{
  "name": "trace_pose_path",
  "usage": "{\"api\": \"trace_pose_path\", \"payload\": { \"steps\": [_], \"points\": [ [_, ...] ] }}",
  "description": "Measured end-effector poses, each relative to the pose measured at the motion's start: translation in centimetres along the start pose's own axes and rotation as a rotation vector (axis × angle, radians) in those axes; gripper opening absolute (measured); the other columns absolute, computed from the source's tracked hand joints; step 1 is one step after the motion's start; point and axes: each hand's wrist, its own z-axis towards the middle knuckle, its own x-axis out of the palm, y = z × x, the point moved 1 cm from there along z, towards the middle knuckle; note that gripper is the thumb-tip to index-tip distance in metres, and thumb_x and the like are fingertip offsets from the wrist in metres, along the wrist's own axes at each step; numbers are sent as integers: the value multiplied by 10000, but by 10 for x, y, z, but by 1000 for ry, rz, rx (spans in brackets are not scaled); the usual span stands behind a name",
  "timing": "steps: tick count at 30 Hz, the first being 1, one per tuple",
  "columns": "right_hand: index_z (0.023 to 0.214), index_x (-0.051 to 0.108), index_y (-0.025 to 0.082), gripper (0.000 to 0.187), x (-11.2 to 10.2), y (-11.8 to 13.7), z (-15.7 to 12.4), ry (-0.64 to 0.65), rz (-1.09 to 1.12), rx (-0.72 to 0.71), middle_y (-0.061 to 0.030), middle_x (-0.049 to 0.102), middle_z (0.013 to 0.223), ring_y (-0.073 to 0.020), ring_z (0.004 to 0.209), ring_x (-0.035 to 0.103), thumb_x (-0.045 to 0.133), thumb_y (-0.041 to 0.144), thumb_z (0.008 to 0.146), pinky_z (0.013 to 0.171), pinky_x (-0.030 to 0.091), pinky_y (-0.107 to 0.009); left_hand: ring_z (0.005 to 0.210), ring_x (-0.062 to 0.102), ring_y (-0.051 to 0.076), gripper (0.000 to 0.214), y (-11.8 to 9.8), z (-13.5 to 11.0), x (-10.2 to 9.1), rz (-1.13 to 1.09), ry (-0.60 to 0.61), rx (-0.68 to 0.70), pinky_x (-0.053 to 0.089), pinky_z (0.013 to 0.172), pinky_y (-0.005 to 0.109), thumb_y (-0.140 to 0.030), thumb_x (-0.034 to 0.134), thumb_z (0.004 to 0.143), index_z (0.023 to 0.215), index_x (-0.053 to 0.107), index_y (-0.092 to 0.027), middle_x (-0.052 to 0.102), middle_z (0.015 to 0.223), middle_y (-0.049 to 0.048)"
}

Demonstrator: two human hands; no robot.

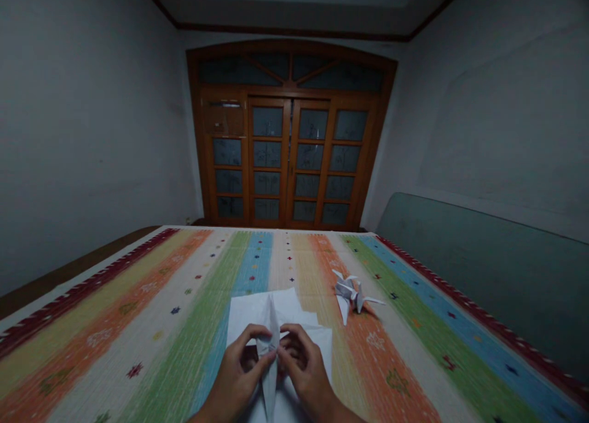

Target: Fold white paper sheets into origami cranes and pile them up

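Observation:
Both my hands pinch a folded white paper figure (269, 355) low in the middle of the view. Its long pointed flaps stick up and down between my hands. My left hand (240, 369) grips its left side, and my right hand (301, 363) grips its right side, with the fingers curled over the folds. Beneath them lies a flat white paper sheet (251, 312), partly hidden by my hands. To the right, a small white origami crane (350, 293) rests on the striped cloth (151, 343), apart from both hands.
The multicoloured striped woven cover spreads across a wide bed or platform, with a dark wooden edge (78, 270) on the left. A grey-green panel (488, 270) stands along the right side. Wooden glazed doors (289, 153) close the far wall.

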Motion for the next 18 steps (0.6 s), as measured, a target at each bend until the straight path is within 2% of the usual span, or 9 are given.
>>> {"api": "trace_pose_path", "payload": {
  "steps": [3, 9, 11, 13, 16, 18],
  "points": [
    [1047, 657, 214, 551, 1, 2, 0, 13, -8, 2, -24, 681, 796, -188, 666, 672, 825, 655, 763, 573, 537, -259, 825, 752, 258, 316, -1, -1, 1, -59, 6, 0, 607, 750, 321, -409, 804, 845, 1068, 665, -233, 738, 1015, 58],
    [987, 640, 214, 548, 2, 1, 3, -12, 30, 1, 0, 662, 701, -156, 523, 617, 787, 699, 779, 499, 523, -252, 1099, 714, 312, 515, 9, -4, -7, -88, -43, 12, 600, 893, 366, -430, 801, 858, 1300, 588, -272, 662, 1294, 121],
    [972, 633, 212, 548, 2, 0, 4, -26, 48, -3, 10, 653, 677, -145, 503, 605, 794, 696, 773, 491, 517, -244, 1165, 682, 326, 532, 11, -2, -9, -137, 5, 21, 563, 972, 399, -458, 775, 891, 1341, 565, -270, 662, 1303, 133],
    [965, 632, 209, 548, 1, 0, 5, -25, 54, -5, 14, 648, 666, -141, 496, 598, 798, 694, 771, 486, 516, -243, 1143, 688, 329, 609, 11, 0, -10, -233, 84, 9, 531, 1010, 440, -482, 746, 925, 1435, 488, -273, 693, 1252, 141],
    [966, 636, 206, 551, 1, 1, 5, -11, 52, -7, 13, 646, 670, -140, 496, 595, 796, 696, 772, 485, 520, -246, 1054, 716, 326, 752, 11, 4, -10, -392, 159, -21, 534, 965, 455, -526, 779, 899, 1503, 395, -293, 729, 1154, 132],
    [961, 632, 208, 549, 1, 1, 5, -7, 58, -7, 13, 646, 673, -140, 499, 595, 794, 698, 773, 480, 520, -243, 1009, 723, 315, 740, 11, 7, -10, -451, 166, -51, 551, 905, 425, -544, 831, 847, 1439, 459, -300, 730, 1121, 116]
  ]
}}
